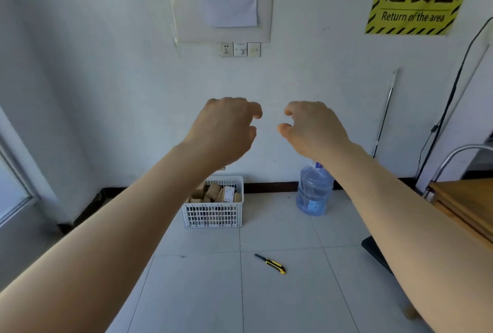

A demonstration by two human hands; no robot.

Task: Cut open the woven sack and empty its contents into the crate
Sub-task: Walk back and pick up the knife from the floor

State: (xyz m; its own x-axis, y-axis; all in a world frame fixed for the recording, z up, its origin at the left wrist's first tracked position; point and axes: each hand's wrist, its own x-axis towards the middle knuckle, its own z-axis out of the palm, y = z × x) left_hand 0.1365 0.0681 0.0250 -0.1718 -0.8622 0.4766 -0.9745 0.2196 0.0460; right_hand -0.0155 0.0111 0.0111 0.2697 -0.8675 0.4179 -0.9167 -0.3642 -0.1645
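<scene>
A white slotted plastic crate (213, 215) stands on the floor against the far wall, holding several brown paper parcels (213, 191). A yellow and black utility knife (271, 263) lies on the tiles in front of it, blade out, pointing up-left. My left hand (226, 126) and my right hand (310, 126) are raised in front of the wall at chest height, a small gap between them, fingers loosely curled and apart, holding nothing. No woven sack is in view.
A blue water jug (314, 191) stands on the floor right of the crate. A wooden table (464, 204) and a metal chair frame (453, 156) are at the right edge. A thin rod (385, 111) leans on the wall. A window frame (16, 188) is at left.
</scene>
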